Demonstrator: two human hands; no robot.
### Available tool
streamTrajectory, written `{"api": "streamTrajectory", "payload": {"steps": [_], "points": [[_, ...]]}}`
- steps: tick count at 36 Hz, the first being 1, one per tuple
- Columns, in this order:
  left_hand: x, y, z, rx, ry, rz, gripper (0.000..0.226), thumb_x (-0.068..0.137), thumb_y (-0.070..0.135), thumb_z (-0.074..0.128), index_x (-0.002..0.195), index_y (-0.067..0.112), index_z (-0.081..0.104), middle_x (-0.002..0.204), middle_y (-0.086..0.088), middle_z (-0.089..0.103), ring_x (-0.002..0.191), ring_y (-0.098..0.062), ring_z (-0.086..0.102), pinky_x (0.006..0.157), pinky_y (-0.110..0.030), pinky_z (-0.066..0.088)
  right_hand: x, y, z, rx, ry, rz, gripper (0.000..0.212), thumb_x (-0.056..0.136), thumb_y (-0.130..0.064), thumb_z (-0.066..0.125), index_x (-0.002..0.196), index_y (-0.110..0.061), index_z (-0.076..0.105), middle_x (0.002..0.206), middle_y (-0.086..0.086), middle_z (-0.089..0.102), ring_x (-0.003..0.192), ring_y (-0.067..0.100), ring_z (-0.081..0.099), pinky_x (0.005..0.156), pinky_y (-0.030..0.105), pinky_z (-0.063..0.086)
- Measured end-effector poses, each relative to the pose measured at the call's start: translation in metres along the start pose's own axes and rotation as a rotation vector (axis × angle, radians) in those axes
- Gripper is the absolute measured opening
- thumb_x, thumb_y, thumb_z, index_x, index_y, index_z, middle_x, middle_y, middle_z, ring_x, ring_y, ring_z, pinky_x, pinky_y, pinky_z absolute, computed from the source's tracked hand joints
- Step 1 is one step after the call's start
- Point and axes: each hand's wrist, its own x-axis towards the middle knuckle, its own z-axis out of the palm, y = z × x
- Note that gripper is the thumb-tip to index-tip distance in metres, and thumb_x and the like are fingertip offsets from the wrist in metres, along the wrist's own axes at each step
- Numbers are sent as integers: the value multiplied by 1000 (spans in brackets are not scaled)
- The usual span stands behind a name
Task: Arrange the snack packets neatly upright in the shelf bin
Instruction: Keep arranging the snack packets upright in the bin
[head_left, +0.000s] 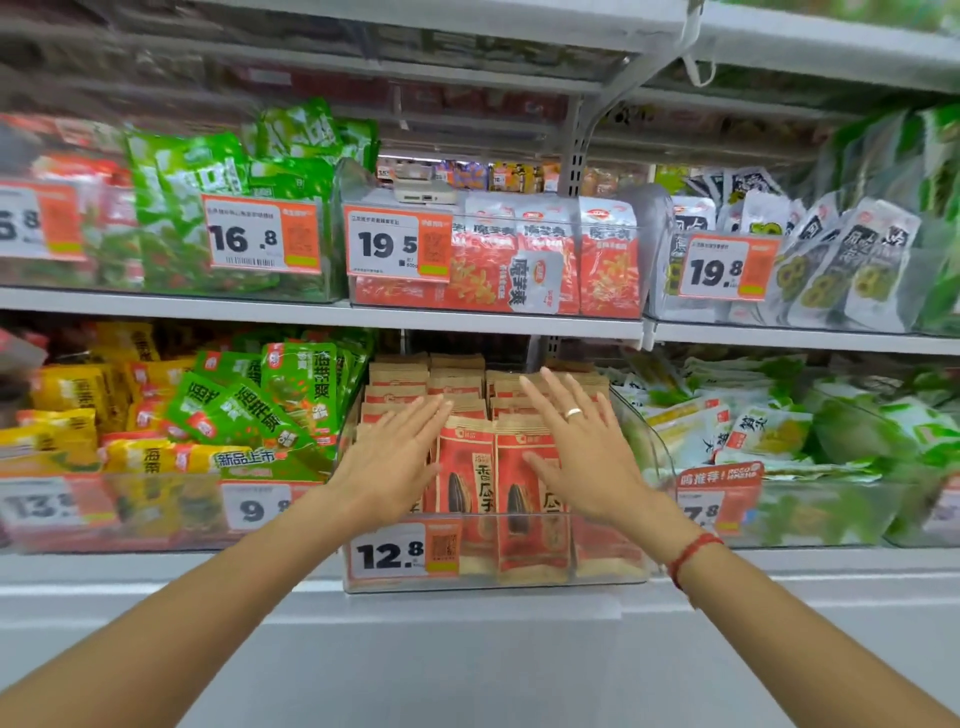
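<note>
The setting is a shop aisle with two white shelf (322, 304) levels carrying clear bins of snacks. Left hand (387, 462): grip wide, fingers flat and spread, holding nothing, resting against the left front of the snack packets (470, 467). Between both hands, two red-and-brown packets stand upright at the front of the clear shelf bin (493, 584); further rows stand behind, count unclear. Right hand (587, 457): grip wide, empty, one ring, against the right front packet. One price tag (402, 553), below the left hand, reads 12.8.
</note>
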Motion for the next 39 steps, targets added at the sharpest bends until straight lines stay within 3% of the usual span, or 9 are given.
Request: {"api": "streamTrajectory", "payload": {"steps": [3,7,12,17,22,28,30,33,39], "points": [[16,-6,3,51,-14,10,73,102,41,35,153,16,-11,162,0,-12,149,-14,-9,119,-30,-3,0,6,5,61,-11,15,64,100,-45,36,152,-35,0,161,-8,1,149,15,0,117,36,-4],[30,-5,9,49,-126,54,72,100,35,46,154,14,5,163,-3,1,149,-19,3,120,-34,4,5,15,9,190,-244,40,64,97,-31,47,152,-34,13,159,-3,20,136,24,39,111,40,35],[34,-12,15,60,-120,86,70,99,38,47,154,15,10,163,-4,3,149,-19,6,121,-35,8,20,18,-1,79,-298,10,68,93,-36,55,151,-29,19,154,1,31,143,22,25,114,40,24],[25,-9,11,49,-14,77,69,100,41,44,155,22,6,163,3,-3,149,-15,-4,121,-36,-1,15,11,-2,368,218,45,55,96,-38,49,147,-31,32,152,-7,35,138,13,34,111,34,30],[7,-10,1,53,-43,61,61,102,35,40,154,22,10,163,2,5,150,-15,1,122,-36,4,6,-4,23,126,-134,27,64,99,-36,42,153,-30,9,161,-5,11,149,23,4,120,42,10],[-25,-6,-16,-14,-64,15,50,103,34,37,151,21,28,157,3,28,144,-15,25,118,-35,24,-3,-9,-10,220,-87,23,64,95,-31,52,151,-28,20,157,-3,24,145,21,18,119,42,18],[-44,-5,-19,-59,-48,-22,48,102,39,37,147,24,34,150,4,42,136,-16,40,108,-35,37,-23,-9,-21,208,-28,-13,56,96,-33,52,147,-28,30,151,-4,35,139,18,30,113,37,28],[-74,-4,-16,-86,-20,-51,47,101,44,40,144,25,39,140,5,52,124,-19,51,93,-34,45,-58,2,-28,196,-49,-36,37,96,-35,53,132,-28,53,129,-7,59,115,14,55,89,27,43],[-86,4,15,-2,135,-33,41,88,31,67,126,21,59,115,3,67,104,-22,63,74,-35,50,-89,22,-3,128,-103,70,33,89,-34,63,119,-21,62,103,-2,70,95,19,63,72,33,49]]}}
